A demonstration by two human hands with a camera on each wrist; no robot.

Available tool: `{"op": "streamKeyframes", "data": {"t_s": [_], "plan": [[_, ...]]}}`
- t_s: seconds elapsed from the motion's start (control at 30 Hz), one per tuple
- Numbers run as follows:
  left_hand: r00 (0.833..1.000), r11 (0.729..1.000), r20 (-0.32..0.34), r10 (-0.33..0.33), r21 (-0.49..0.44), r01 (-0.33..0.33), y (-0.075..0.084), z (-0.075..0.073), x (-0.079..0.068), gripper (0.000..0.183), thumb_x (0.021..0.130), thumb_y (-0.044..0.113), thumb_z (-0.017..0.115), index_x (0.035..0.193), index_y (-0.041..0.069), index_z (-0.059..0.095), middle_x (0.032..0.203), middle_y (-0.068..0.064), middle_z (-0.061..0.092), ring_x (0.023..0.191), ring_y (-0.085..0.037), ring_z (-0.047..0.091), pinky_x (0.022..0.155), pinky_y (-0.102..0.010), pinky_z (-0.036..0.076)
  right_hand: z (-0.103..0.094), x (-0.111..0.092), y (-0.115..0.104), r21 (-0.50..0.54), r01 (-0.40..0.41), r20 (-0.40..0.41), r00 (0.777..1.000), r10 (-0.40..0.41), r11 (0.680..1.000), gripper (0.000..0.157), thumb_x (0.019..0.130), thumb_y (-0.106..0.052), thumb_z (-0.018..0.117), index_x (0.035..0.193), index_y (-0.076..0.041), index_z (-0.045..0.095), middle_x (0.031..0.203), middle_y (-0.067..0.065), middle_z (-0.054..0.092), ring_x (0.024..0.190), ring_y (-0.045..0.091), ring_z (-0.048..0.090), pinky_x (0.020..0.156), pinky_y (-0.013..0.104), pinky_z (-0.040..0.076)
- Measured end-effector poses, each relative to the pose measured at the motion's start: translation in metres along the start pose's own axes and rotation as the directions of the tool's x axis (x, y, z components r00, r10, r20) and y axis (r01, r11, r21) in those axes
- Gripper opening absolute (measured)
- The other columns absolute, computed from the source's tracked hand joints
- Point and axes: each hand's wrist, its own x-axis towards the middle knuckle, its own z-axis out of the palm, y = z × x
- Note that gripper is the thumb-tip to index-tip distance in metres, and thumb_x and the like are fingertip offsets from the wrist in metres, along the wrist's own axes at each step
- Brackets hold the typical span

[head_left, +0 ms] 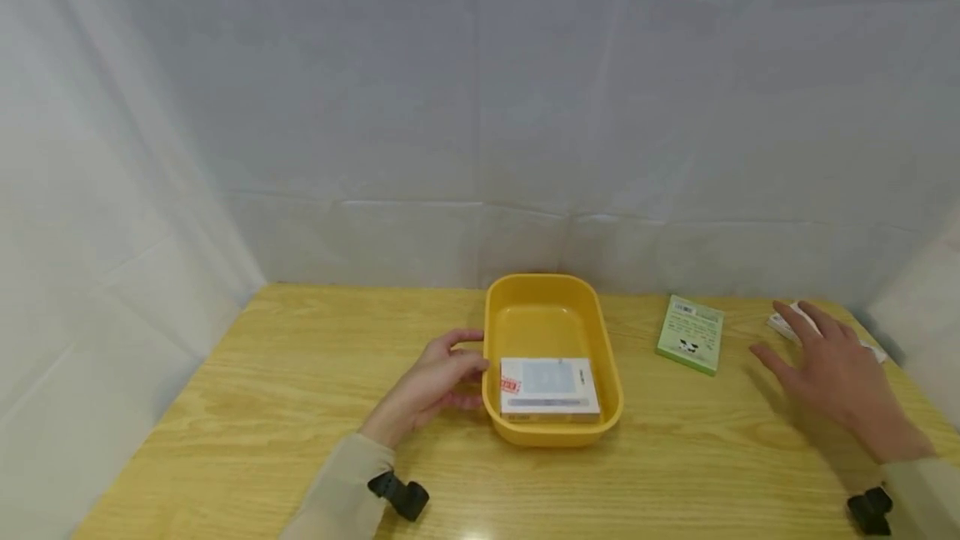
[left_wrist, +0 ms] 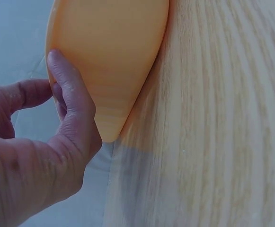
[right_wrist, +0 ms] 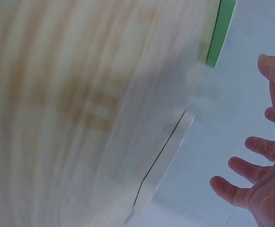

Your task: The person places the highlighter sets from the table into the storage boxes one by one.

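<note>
A yellow plastic basin (head_left: 542, 294) stands on the wooden table, with a white box (head_left: 551, 377) bearing a red stamp lying inside its near half. My left hand (head_left: 442, 377) grips the basin's left side; in the left wrist view its bent fingers (left_wrist: 73, 90) meet the outer wall and rim. Over at the right, my right hand (head_left: 836, 373) is raised with fingers spread and holds nothing. Beneath and behind it a white flat pack (head_left: 783, 327) is partly hidden. The right wrist view shows this pack (right_wrist: 165, 161) below the spread fingers (right_wrist: 251, 170).
A green and white box (head_left: 690, 336) with a cow picture lies between the basin and my right hand. White sheeting (head_left: 480, 107) hangs behind the table (head_left: 315, 357) and along both sides.
</note>
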Motion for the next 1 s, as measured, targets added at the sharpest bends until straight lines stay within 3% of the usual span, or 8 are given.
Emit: {"op": "streamKeyframes", "data": {"t_s": [0.3,0.57,0.7,0.8,1.0], "plan": [[1.000,1.000,0.004,0.001,-0.009,-0.001,0.001,0.002,0.001,0.055,0.094,0.012,0.060,0.146,0.007,0.044,0.121,-0.020,0.065,0.096,-0.021,0.065,0.067,-0.030,0.061,0.001,0.009,0.030,-0.050,0.013,0.102,0.995,-0.008,0.999,0.077,0.099,-0.050,0.060,0.149,0.004,0.039,0.142,0.049,0.035,0.118,0.070,0.040,0.087,0.082,0.038],[1.000,1.000,0.000,0.007,-0.006,-0.007,0.001,0.002,0.001,0.055,0.094,0.011,0.060,0.147,0.006,0.044,0.120,-0.020,0.065,0.095,-0.021,0.065,0.066,-0.029,0.060,0.005,0.016,0.058,-0.081,-0.020,0.264,0.964,0.041,0.997,0.087,0.101,-0.060,0.048,0.161,-0.005,0.017,0.156,0.046,0.015,0.124,0.075,0.028,0.085,0.091,0.031],[1.000,1.000,0.006,0.007,-0.019,-0.007,-0.001,0.001,0.004,0.056,0.093,0.010,0.060,0.147,0.006,0.044,0.118,-0.019,0.066,0.094,-0.021,0.065,0.066,-0.029,0.060,0.012,0.019,0.070,-0.124,-0.014,0.278,0.959,0.049,0.992,0.087,0.101,-0.064,0.045,0.162,-0.009,0.018,0.157,0.043,0.016,0.126,0.076,0.027,0.083,0.090,0.035],[1.000,1.000,0.004,0.011,-0.024,-0.011,-0.002,0.001,0.005,0.056,0.093,0.010,0.060,0.146,0.005,0.044,0.116,-0.019,0.066,0.092,-0.020,0.065,0.065,-0.029,0.059,0.017,0.023,0.079,-0.136,0.010,0.297,0.954,0.031,0.991,0.085,0.102,-0.063,0.041,0.162,-0.007,0.019,0.156,0.045,0.018,0.127,0.075,0.027,0.090,0.089,0.033],[1.000,1.000,0.011,0.022,-0.021,-0.021,-0.004,0.000,0.006,0.057,0.092,0.010,0.061,0.146,0.005,0.044,0.115,-0.018,0.067,0.092,-0.020,0.065,0.065,-0.029,0.059,0.023,0.026,0.093,-0.140,0.032,0.313,0.950,0.014,0.990,0.078,0.106,-0.057,0.039,0.159,-0.002,0.023,0.149,0.048,0.023,0.122,0.074,0.039,0.084,0.088,0.037]]}}
